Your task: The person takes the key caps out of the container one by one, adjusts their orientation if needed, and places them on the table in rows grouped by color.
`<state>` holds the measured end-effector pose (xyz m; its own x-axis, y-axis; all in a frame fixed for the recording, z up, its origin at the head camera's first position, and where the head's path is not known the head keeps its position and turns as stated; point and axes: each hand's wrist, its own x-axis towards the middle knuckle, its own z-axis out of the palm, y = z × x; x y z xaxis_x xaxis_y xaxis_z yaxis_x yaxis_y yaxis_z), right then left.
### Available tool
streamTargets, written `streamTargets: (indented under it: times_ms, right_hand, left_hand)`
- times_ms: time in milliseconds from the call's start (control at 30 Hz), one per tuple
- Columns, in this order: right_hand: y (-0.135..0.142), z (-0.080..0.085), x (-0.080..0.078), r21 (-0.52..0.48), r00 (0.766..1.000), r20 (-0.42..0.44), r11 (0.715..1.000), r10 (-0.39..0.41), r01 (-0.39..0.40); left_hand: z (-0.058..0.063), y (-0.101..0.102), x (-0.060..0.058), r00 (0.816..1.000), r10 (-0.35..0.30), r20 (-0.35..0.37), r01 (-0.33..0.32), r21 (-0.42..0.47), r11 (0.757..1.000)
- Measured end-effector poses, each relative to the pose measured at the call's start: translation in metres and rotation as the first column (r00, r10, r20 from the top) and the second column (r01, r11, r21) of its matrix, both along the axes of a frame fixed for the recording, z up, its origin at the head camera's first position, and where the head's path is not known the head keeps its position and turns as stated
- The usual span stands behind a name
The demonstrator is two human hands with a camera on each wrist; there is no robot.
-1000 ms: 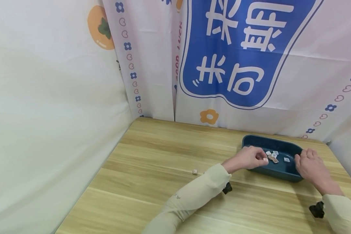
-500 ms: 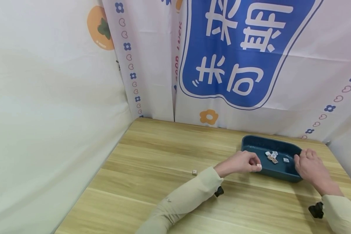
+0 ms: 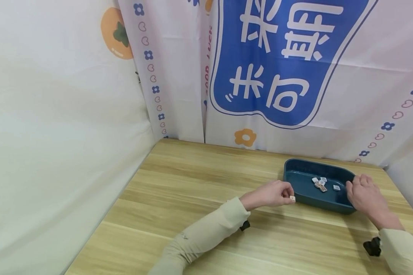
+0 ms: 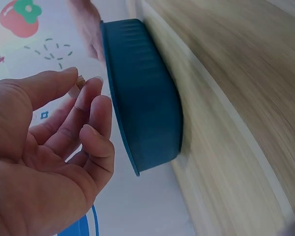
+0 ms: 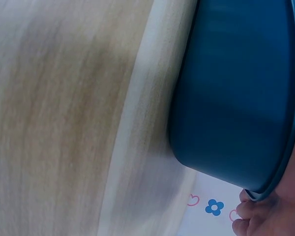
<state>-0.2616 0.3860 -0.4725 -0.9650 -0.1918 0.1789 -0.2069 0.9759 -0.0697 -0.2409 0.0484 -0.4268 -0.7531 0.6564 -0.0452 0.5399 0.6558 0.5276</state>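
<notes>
My left hand (image 3: 273, 193) pinches a small white block (image 3: 292, 198) between thumb and fingertips, just outside the front left of a dark teal tray (image 3: 323, 204). In the left wrist view, the block (image 4: 79, 82) shows a tan side, and the other fingers curl loosely below it. At the tray's right end, my right hand (image 3: 366, 194) grips the rim, with its thumb side over the inside. The right wrist view shows the fingers (image 5: 246, 211) of that hand at the rim corner. Several small white and brown blocks (image 3: 320, 184) lie clustered in the tray, with one white block (image 3: 336, 188) apart.
The tray stands on a wood-grain table (image 3: 192, 172), near its back right edge. A printed curtain (image 3: 179, 76) hangs behind the table, and a plain white sheet (image 3: 55, 133) hangs along its left side.
My left hand has drawn the block leftward from over the tray to outside its front wall. The left sleeve now covers the spot where a lone block lay on the table. The right hand stays put.
</notes>
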Motion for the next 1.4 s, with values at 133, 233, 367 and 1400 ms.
streamTargets:
  times_ms: [133, 233, 367, 1400]
  right_hand:
    - [-0.001, 0.001, 0.000, 0.008, 1.000, -0.009, 1.000, 0.003, -0.003]
    - [-0.002, 0.001, -0.001, 0.014, 1.000, 0.004, 1.000, 0.002, -0.002]
    - [-0.002, 0.001, -0.002, -0.012, 0.998, 0.051, 1.000, -0.021, 0.022]
    - [-0.002, 0.002, -0.003, -0.027, 0.998, 0.047, 0.999, -0.037, 0.038]
  left_hand:
    - [-0.002, -0.008, -0.001, 0.999, -0.027, -0.027, 0.026, -0.037, 0.999]
    - [-0.005, -0.015, -0.003, 0.998, -0.046, -0.035, 0.045, -0.031, 0.998]
    - [-0.011, -0.022, -0.006, 0.997, -0.062, -0.046, 0.061, -0.027, 0.998]
    - [-0.032, -0.070, -0.013, 0.993, -0.108, -0.055, 0.096, -0.185, 0.978]
